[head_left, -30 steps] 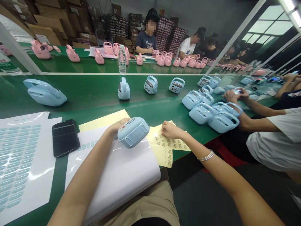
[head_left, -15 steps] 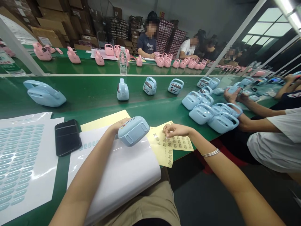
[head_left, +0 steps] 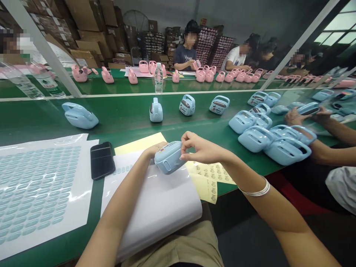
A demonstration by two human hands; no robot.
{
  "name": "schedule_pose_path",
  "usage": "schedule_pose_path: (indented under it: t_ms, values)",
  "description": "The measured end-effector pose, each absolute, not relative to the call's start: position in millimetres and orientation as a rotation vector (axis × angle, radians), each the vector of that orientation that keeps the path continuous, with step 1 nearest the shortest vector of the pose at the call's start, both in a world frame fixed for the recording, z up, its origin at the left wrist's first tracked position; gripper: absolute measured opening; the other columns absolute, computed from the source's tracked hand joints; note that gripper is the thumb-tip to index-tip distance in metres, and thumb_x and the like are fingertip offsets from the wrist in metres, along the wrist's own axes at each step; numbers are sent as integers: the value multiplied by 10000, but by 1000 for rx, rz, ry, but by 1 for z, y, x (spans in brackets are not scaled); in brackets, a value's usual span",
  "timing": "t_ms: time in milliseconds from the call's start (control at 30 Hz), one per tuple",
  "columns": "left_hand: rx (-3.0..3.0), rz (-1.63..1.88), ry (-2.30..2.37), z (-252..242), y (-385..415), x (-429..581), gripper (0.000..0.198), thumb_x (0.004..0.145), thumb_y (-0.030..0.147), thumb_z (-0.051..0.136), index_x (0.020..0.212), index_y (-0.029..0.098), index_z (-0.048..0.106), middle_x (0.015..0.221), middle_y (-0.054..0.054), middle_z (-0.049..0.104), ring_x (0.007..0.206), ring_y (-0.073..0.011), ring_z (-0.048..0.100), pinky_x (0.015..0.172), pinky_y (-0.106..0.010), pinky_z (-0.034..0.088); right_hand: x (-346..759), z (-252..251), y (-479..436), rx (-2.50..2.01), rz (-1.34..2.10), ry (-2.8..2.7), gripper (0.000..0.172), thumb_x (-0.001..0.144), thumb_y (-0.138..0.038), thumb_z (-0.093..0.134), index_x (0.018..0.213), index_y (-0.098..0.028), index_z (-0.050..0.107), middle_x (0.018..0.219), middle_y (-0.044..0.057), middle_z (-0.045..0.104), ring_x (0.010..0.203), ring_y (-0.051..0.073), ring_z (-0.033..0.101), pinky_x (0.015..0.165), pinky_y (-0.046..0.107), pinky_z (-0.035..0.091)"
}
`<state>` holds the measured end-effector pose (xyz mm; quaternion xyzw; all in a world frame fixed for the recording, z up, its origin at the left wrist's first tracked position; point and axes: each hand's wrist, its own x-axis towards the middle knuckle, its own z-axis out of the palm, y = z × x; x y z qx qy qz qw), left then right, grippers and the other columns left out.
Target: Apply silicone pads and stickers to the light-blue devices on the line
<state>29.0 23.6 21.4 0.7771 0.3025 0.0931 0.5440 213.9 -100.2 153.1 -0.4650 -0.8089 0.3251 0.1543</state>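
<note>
Blue case (head_left: 170, 158) (glossy, round-cornered) tilts over curled sheet (head_left: 164, 211).

The table (head_left: 189, 128) has a green top. On its left side lies a glossy white sheet (head_left: 81, 178) bearing rows of pale-blue ovals. A black phone (head_left: 102, 161) lies beside it. To the right, a second white sheet (head_left: 164, 200) curves over the front edge and partly covers yellow sheets (head_left: 205, 181) with small dark markings. Behind these, four light-blue handled units (head_left: 80, 116) are spaced apart; a close group of similar units (head_left: 255, 139) occupies the right side.
</note>
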Motion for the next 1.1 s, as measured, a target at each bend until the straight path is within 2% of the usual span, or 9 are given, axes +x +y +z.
schedule_pose_path:
  t_ms: [100,167,467,600,733,833,933,1100]
  values:
    - [1807,239,734,24,21,31,302,640,401,686,682,126,568,620,31,540,585,-104,469,547,-231,393,214,152,-101,-1369,896,-2344,101,764,-257,628,714,-172,604,962,42,415,993,200,443,925,398,404]
    - [1784,253,741,27,19,33,313,584,412,683,662,131,570,623,23,558,597,-108,460,546,-225,383,214,150,-101,-1380,865,-2347,102,770,-249,619,711,-169,599,960,43,413,986,195,447,914,392,408]
    - [1774,267,778,41,6,38,464,534,597,622,597,146,531,606,-9,554,590,-125,441,541,-242,388,210,137,-105,-1325,522,-2302,72,774,-172,568,703,-159,563,873,30,426,766,133,466,733,304,441]
    - [1831,251,842,44,3,40,493,645,649,498,627,157,526,587,-2,519,569,-127,429,530,-251,373,227,138,-102,-1260,577,-2072,116,782,-253,565,707,-164,571,866,25,448,717,115,476,683,283,438]
    - [1952,290,963,66,1,32,449,773,588,397,684,167,527,631,-1,520,579,-125,447,547,-245,371,269,127,-94,-1422,768,-1932,219,742,-378,597,693,-165,582,875,26,474,691,109,497,629,260,433]
    - [2062,349,1111,97,2,17,400,797,554,400,748,181,538,623,3,504,564,-135,453,525,-246,345,291,102,-92,-1710,898,-2066,172,686,-323,639,651,-158,603,852,39,523,706,132,530,612,253,427]
    - [2276,332,1322,127,7,2,405,797,565,403,836,209,592,713,-19,592,663,-178,540,568,-254,373,295,77,-90,-1805,935,-2072,140,675,-261,626,601,-149,587,819,49,554,657,129,523,554,242,396]
    - [2486,20,1683,144,24,-20,510,811,593,324,1058,244,602,941,-79,672,825,-273,611,610,-292,408,286,62,-82,-1837,1022,-2070,186,694,-218,558,521,-156,530,574,2,517,492,87,402,469,238,311]
